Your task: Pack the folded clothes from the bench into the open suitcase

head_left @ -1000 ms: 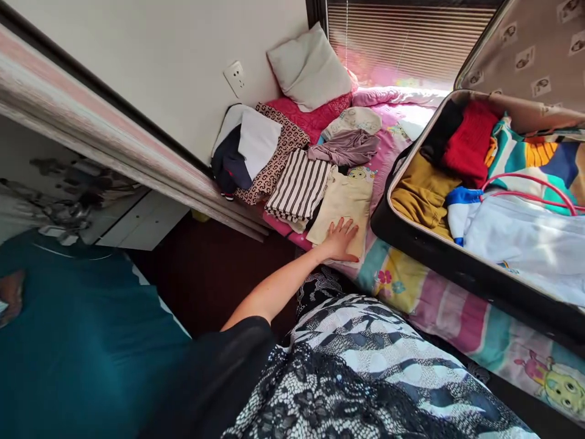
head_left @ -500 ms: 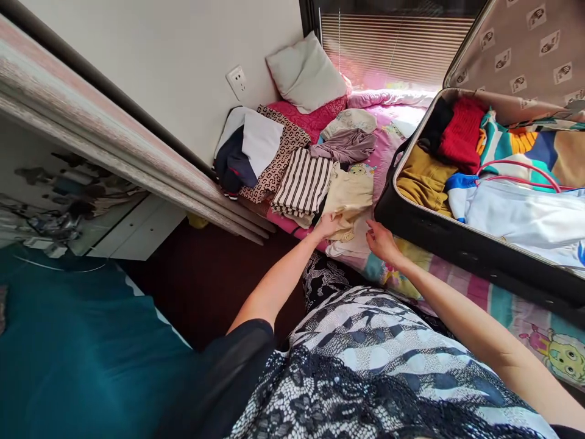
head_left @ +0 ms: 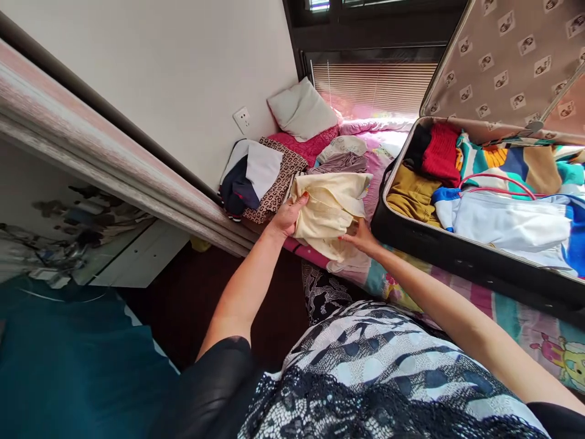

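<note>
A cream-coloured folded garment is lifted in front of me between both hands; its exact kind does not show. My left hand grips its left edge, thumb on top and fingers underneath. At the lower right edge, my right hand is closed on the cloth, with some fingers hidden. Behind the garment, the striped folded clothing is almost wholly covered. Below it a pale white cloth lies on the bed. Just beyond are a mauve garment and a light patterned one.
An open black suitcase with clothes inside, including a mustard garment and a red knit, stands on the bed at right. A leopard-print cloth, navy-and-white clothing and a pillow lie toward the wall.
Both hands have picked up the cream garment from the bed, raising it over the striped clothing. My left hand moved left. The head view has tilted upward somewhat.
</note>
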Available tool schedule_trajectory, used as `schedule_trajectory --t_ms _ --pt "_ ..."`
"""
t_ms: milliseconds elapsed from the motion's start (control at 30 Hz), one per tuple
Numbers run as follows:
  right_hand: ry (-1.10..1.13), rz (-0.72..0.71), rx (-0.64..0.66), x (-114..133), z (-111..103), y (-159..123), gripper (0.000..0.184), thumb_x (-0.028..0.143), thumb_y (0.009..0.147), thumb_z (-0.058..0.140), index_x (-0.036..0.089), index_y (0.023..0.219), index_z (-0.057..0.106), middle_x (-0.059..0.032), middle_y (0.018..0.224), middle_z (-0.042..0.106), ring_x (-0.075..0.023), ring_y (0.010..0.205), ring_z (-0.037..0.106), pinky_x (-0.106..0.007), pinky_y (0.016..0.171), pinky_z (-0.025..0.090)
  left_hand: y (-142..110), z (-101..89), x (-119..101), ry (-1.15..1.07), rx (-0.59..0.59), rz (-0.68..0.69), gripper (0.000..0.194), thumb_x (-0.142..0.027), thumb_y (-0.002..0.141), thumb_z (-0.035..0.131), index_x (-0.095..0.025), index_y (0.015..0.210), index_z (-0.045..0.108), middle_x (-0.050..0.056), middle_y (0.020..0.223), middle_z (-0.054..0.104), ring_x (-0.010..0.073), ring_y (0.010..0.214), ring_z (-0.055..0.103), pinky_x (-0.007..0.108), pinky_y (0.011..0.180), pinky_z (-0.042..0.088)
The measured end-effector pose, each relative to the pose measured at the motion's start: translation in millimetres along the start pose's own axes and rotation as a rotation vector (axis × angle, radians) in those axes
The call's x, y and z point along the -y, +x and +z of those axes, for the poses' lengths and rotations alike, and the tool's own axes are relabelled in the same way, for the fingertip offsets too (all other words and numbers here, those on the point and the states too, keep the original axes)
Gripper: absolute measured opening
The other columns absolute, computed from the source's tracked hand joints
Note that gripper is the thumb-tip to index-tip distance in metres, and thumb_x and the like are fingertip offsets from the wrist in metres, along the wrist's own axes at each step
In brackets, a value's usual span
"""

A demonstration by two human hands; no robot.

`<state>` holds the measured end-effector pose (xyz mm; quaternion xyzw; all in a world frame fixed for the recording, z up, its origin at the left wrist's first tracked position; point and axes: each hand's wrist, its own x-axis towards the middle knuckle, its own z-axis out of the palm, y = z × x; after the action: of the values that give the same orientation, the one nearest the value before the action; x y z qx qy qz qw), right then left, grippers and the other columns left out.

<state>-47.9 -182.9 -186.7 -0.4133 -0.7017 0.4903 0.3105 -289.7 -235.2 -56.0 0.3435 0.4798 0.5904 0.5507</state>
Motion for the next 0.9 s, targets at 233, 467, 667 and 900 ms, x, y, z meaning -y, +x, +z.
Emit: schedule_trajectory --t_ms 233,467,667,900 --pt "-0.313 -0.03 0.134 15 3 -11 0.065 0.017 0.077 0.078 0.012 0.14 0.067 -0.0189 0.135 0.068 -0.0337 0.128 0.065 -0.047 0.114 0.052 -24 -21.1 6 0.087 0.036 -0.136 0.057 -0.042 0.073 0.098 -0.015 0.119 0.079 0.014 0.111 0.082 0.0401 0.134 0.067 0.053 0.12 0.052" --pt "-0.792 -0.309 0.013 60 -33 -4 0.073 0.003 0.09 0.043 0.009 0.163 0.049 -0.0251 0.164 0.045 -0.0343 0.146 0.05 -0.048 0.116 0.048 -65 -61.5 43 -0.003 0.002 -0.178 0.061 -0.046 0.065 0.103 -0.017 0.115 0.082 0.01 0.107 0.083 0.0367 0.133 0.068 0.049 0.12 0.05" --pt "-1.109 -0.189 0.397 104 -26 63 0.034 0.013 0.087 0.06 0.014 0.115 0.078 -0.0206 0.148 0.062 -0.0413 0.144 0.047 -0.047 0.103 0.044 -63 -61.0 28 0.04 0.051 -0.149 0.065 -0.04 0.068 0.1 -0.019 0.126 0.08 0.011 0.113 0.082 0.0334 0.125 0.072 0.046 0.114 0.052" --pt "-1.112 -0.278 0.425 184 -52 39 0.028 0.014 0.091 0.058 0.02 0.113 0.075 -0.0091 0.093 0.073 -0.0209 0.085 0.065 -0.028 0.068 0.03 -85 -71.9 11 0.13 0.009 0.017 0.055 -0.049 0.062 0.103 -0.015 0.1 0.082 0.011 0.094 0.081 0.0304 0.108 0.076 0.035 0.092 0.059"
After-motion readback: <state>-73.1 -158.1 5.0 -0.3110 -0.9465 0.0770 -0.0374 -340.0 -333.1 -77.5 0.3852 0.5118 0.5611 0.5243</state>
